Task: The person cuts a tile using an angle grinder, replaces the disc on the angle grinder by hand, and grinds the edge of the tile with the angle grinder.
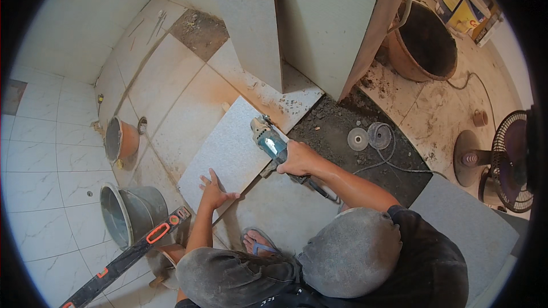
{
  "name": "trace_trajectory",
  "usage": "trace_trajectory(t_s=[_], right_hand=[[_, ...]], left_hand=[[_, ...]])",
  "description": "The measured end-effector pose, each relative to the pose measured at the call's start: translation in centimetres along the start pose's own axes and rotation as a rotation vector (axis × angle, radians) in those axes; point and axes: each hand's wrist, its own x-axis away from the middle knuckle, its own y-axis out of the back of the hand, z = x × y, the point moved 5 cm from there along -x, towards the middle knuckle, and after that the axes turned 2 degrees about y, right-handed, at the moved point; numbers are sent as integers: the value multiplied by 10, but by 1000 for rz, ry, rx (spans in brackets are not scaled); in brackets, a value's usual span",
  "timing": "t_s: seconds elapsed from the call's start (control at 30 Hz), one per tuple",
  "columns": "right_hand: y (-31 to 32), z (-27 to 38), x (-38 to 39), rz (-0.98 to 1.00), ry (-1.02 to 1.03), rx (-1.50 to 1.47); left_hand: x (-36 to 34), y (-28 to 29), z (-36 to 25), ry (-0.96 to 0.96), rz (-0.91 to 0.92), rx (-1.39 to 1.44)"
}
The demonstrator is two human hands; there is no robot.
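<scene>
Tiled floor (182, 108), dusty and stained orange in places, fills the middle of the head view, with pale marbled tiles (34, 177) at left and a bed of dark grit (328, 125) at right. A loose pale grey tile (220, 142) lies at the centre, aslant over the floor, its near edge seeming a little raised. The left hand (214, 195) rests on its near left part with fingers spread, grasping nothing. The right hand (298, 159) is wrapped around the body of an angle grinder (269, 140), whose head sits at the tile's far right edge; its disc is hard to make out. Right of it, two round discs (358, 139) and a looped cord (391, 157) lie on the grit.

Several things could go wrong, I judge. With just one palm on the tile, it could slip or chatter, letting the cut wander or the corner chip. Held one-handed, the grinder could kick if its disc binds, and no glove shows on either hand. Flying chips could strike the sandalled foot (260, 242) close to the tile's near edge, and the looped cord could snag if pulled.
</scene>
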Motion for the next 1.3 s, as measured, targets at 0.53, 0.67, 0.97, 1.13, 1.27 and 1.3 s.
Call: trace_trajectory(t_s=[0.53, 0.67, 0.97, 1.13, 1.27, 1.3], right_hand=[[2, -3, 13, 3, -16, -7], [-1, -8, 13, 7, -12, 15], [-8, -17, 14, -18, -13, -10], [-4, -17, 20, 3, -8, 1], [-4, -17, 22, 11, -21, -4], [-5, -16, 23, 14, -18, -10]], left_hand=[[-1, 1, -1, -17, -4, -23], [-3, -1, 0, -7, 3, -25], [1, 1, -1, 12, 16, -26], [0, 1, -4, 0, 9, -25], [-2, -1, 1, 7, -2, -47], [-3, -2, 3, 8, -2, -47]])
